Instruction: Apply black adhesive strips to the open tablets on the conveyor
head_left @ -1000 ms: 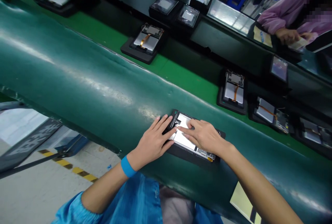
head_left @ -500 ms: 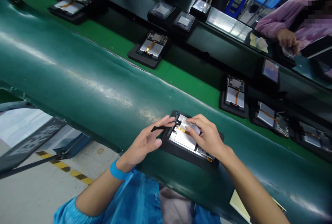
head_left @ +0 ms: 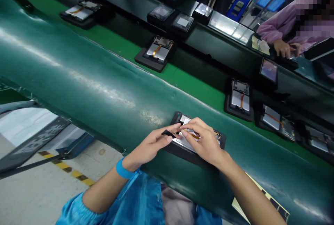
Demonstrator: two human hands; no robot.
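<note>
An opened device (head_left: 182,141) with a silver battery and an orange flex cable lies in a black tray (head_left: 180,150) on the dark green bench edge in front of me. My left hand (head_left: 152,145) pinches a small black strip (head_left: 168,134) between thumb and fingers, just left of the device. Over the device, my right hand (head_left: 205,139) rests with its fingertips on the orange flex cable (head_left: 194,135) near the battery's top. The two hands nearly touch.
Several more opened devices in black trays ride the green conveyor belt (head_left: 182,77) behind, such as the nearest one (head_left: 158,53) and another (head_left: 240,99). A person in a pink sleeve (head_left: 273,26) works at the far right. A yellow sheet (head_left: 261,197) lies under my right forearm.
My left hand lifted off the device with the black strip pinched in it and brought it toward the right hand. My right fingers shifted from the battery onto the flex cable.
</note>
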